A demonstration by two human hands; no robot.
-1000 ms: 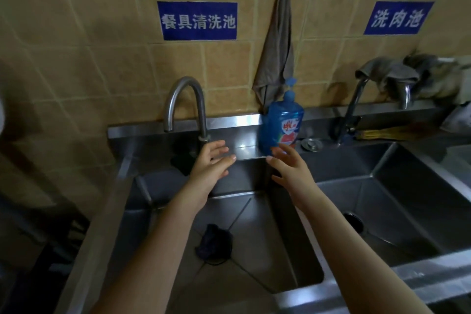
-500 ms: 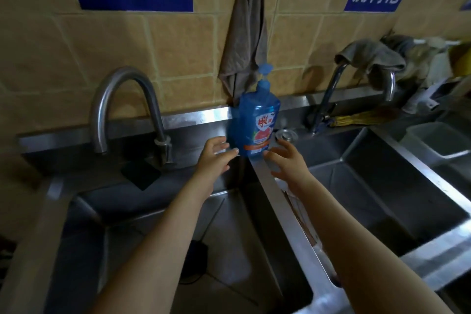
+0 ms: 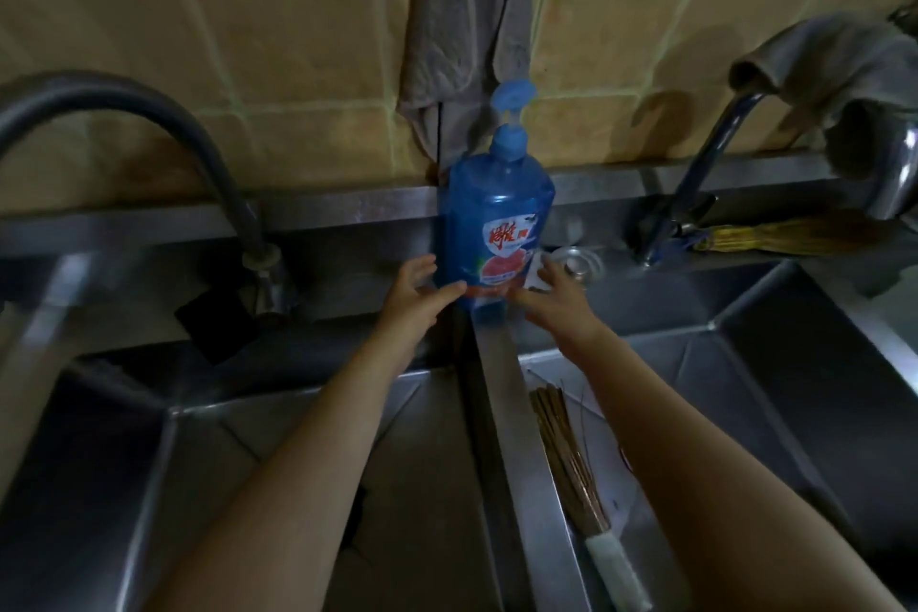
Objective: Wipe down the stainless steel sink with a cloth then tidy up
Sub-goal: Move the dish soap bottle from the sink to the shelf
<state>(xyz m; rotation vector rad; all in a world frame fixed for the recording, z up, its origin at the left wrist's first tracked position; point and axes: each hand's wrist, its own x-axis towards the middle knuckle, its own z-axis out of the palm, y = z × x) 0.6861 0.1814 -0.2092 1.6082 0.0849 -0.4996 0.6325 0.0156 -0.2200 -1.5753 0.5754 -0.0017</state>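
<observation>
Dim kitchen, tan tiled wall (image 3: 198, 40) behind a stainless double sink (image 3: 501, 403). Far left, a curved left faucet (image 3: 149, 109) arches over the left basin (image 3: 248, 437).

The left grip (image 3: 415, 301) is at the lower left of the blue detergent bottle (image 3: 497, 209). Its thumb lies across the front and its fingers curve round the side, so it is grasping the bottle, loosely I'd say. The bottle stands upright on the far ledge where the divider meets it.

Right behind the bottle, hanging down the wall, is the grey cloth (image 3: 462, 15). That is the task's thing, and it is untouched. Its lower end sits just behind the pump.

The right grip (image 3: 554, 296) is at the bottle's lower right, fingers spread and fairly straight, released. Contact is unclear. A whisk brush (image 3: 571, 452) lies in the right basin beside the divider. Further right, the right faucet (image 3: 695, 174) has a second cloth (image 3: 834, 60) draped on it, and a straw broom (image 3: 795, 234) lies along the ledge.

Handling, my guess:
- **Cloth:** limp, light and thin, nothing to break. Bunch it low or mid-length and lift it off; its hook is out of view.
- **Bottle:** rigid plastic, looks well filled so it has some weight, and may be slick if wet. Take it round the body, not by the pump.
</observation>
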